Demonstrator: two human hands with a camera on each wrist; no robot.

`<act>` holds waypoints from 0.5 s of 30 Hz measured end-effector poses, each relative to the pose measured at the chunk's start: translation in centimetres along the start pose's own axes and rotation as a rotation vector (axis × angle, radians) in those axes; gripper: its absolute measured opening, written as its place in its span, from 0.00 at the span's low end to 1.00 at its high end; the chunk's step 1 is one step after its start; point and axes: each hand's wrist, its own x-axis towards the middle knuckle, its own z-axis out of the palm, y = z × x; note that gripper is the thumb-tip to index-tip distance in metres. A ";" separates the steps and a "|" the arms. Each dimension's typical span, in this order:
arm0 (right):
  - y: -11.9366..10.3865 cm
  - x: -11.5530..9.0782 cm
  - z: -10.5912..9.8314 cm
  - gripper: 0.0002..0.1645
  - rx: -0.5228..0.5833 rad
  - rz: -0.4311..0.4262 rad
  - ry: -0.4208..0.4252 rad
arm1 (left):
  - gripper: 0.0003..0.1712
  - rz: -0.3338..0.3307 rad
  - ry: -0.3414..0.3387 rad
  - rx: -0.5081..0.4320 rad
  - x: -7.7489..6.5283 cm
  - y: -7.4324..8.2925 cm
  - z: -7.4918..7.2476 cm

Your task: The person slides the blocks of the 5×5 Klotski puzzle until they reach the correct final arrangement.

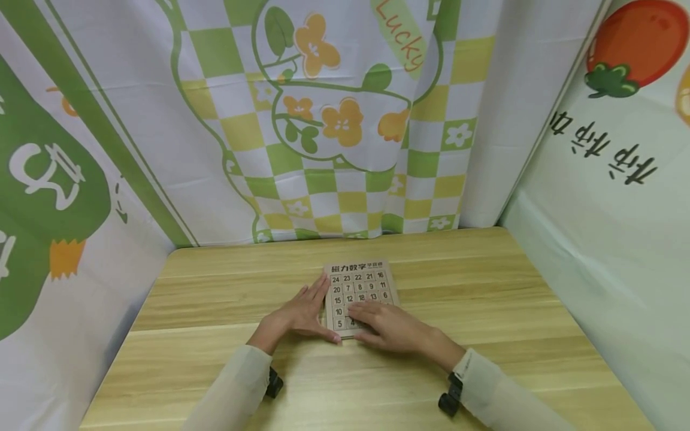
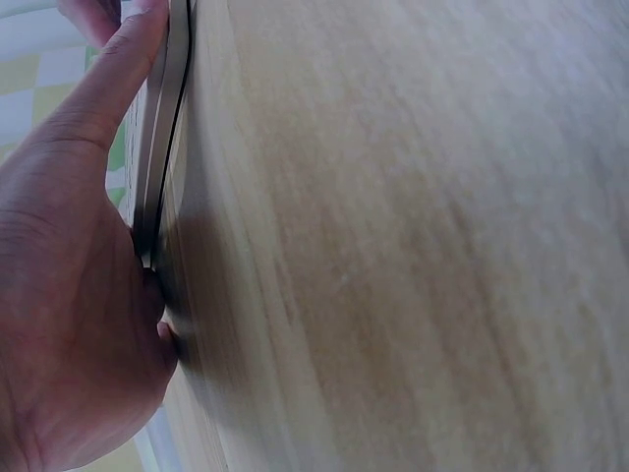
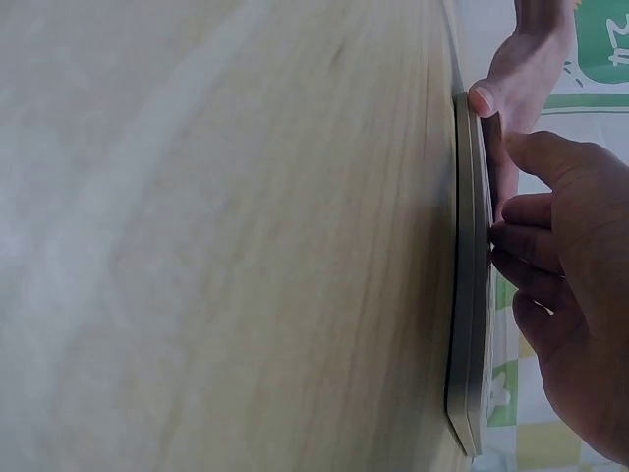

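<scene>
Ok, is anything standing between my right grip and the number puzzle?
Nothing visible: the right grip lies over the lower part of the number puzzle, its fingers apparently touching it. The left grip is at the puzzle's left edge, not in between.

Free table (image 1: 447,263) between number board (image 1: 360,288) and curtain (image 1: 345,206), right-hand fingers (image 1: 365,308) in the way over near rows
</scene>
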 end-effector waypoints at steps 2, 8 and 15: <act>0.0 0.0 -0.1 0.34 0.000 0.001 0.001 | 0.92 0.002 0.004 0.000 0.0 0.0 -0.1; 0.1 0.0 -0.4 0.34 0.007 -0.008 0.016 | 0.91 -0.006 -0.015 0.019 -0.5 1.2 -1.0; 0.5 -0.4 -0.8 0.37 0.047 0.068 -0.004 | 0.87 -0.023 -0.042 0.029 -1.1 2.4 -1.8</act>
